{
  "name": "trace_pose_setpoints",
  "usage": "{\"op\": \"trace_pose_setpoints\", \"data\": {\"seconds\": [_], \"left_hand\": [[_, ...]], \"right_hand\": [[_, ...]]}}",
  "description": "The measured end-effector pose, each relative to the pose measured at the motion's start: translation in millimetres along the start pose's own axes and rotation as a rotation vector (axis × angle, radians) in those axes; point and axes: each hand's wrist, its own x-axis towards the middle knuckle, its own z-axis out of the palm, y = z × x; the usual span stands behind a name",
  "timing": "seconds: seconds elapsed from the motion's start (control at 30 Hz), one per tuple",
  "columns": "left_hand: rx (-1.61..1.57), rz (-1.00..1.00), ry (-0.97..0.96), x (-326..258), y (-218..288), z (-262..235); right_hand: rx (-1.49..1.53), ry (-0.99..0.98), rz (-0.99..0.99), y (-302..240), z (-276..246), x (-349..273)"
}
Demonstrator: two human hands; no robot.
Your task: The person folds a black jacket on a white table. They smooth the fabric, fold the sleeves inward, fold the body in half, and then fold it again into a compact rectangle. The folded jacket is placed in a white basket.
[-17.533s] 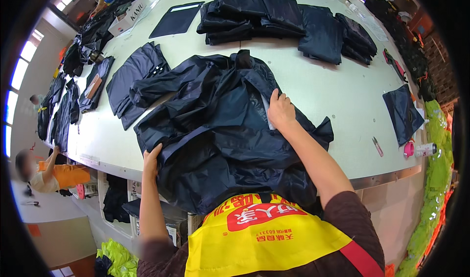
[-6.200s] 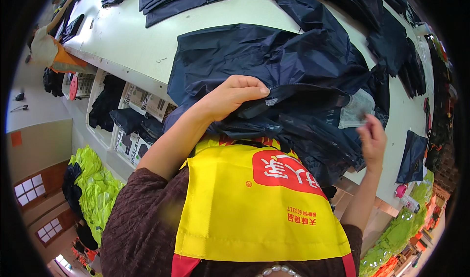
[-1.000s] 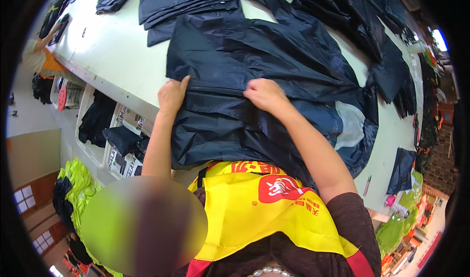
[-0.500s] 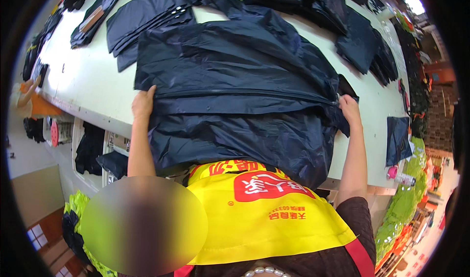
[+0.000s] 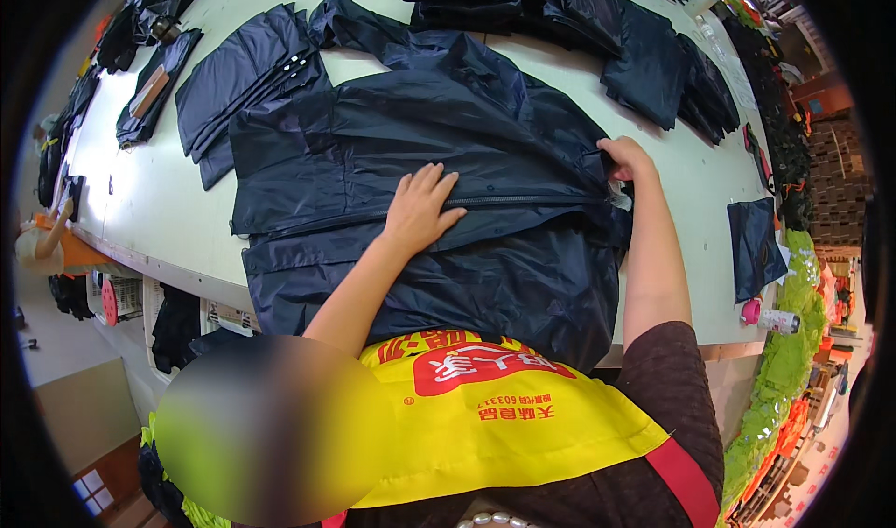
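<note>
A dark navy jacket (image 5: 392, 126) of thin, shiny fabric lies spread over the table, its lower part hanging toward my yellow apron. Its long zipper (image 5: 504, 200) runs across from left to right. Flat on the cloth, just above the zipper's middle, my left hand (image 5: 425, 209) rests with the fingers spread. At the jacket's right end my right hand (image 5: 627, 158) has its fingers closed on the collar edge. A small pale label shows just below those fingers. The jacket's far sleeve stretches away toward the back of the table.
Folded dark garments (image 5: 245, 80) are stacked at the far left, with a larger pile (image 5: 523, 10) at the back. A dark folded piece (image 5: 754, 243) and a bottle with a pink cap (image 5: 775, 320) lie by the right edge. Another person's arm (image 5: 56, 229) shows far left.
My left hand has let go of the jacket's left edge and moved right onto its middle. My right hand has shifted slightly up and left along the collar end.
</note>
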Motion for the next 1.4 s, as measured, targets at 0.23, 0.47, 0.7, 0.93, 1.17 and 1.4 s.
{"op": "trace_pose_setpoints", "data": {"seconds": [0.23, 0.47, 0.7, 0.93, 1.17, 1.4], "left_hand": [[0.077, -0.084, -0.037, 2, -6, 26], [-0.069, -0.048, -0.008, 31, 34, 6], [-0.419, -0.099, -0.225, 70, 61, 35], [-0.257, -0.183, -0.216, 100, 44, 56], [-0.352, -0.259, -0.356, 98, 31, 48], [-0.046, -0.148, -0.244, 87, 48, 58]], "right_hand": [[1.631, 0.003, -0.15, 116, -5, 67], [-0.263, 0.57, -0.15, 43, -52, -44], [-0.684, 0.066, -0.869, 54, -6, -56], [-0.313, 0.117, -0.607, 73, 13, -10], [-0.236, 0.232, -0.597, 91, 34, -2], [-0.271, 0.141, -0.595, 87, 29, -4]]}}
